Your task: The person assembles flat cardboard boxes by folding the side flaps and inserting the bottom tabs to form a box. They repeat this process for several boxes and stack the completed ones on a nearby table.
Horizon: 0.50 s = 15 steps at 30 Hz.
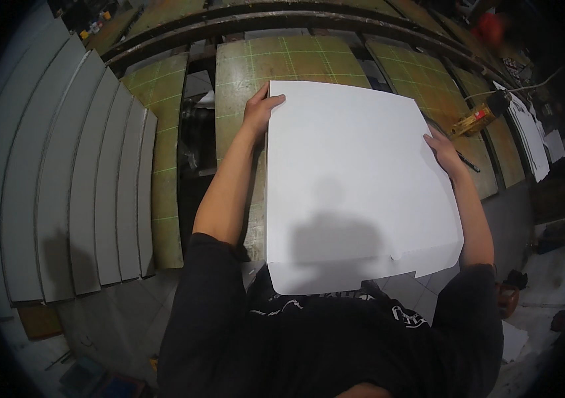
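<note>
Green-lined panels (249, 60) lie behind the white sheet (362, 179), which the left hand (260, 113) and right hand (445, 154), well apart, grip by opposite edges before the torso (335, 338); support both sides evenly to limit bending.

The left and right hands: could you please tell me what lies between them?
The head view shows a large white sheet between the left hand and right hand, which hold its sides.
</note>
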Available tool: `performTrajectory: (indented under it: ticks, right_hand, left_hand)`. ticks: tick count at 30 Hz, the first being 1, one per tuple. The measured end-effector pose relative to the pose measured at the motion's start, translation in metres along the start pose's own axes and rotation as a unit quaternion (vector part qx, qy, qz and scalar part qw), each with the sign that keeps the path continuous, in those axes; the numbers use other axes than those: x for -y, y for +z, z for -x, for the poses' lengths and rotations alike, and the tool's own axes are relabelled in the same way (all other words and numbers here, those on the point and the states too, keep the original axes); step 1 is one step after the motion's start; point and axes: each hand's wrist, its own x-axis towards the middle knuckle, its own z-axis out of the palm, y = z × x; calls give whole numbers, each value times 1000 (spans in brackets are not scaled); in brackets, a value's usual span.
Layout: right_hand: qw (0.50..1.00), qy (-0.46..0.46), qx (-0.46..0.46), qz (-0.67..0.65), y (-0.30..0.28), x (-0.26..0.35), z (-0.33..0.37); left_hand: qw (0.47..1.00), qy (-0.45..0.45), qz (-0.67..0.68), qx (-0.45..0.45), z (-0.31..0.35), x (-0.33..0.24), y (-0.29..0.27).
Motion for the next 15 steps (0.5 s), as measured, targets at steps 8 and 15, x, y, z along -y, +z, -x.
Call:
performTrajectory:
  ticks: [8,15]
  right_hand:
    - [985,-19,-28,172,-7,-5,0]
    - [981,31,-50,185,-7,6,25]
  left_hand:
    - [994,-32,-102,36,8,-15,-1]
    - [989,-73,-28,128,68,-26,-4]
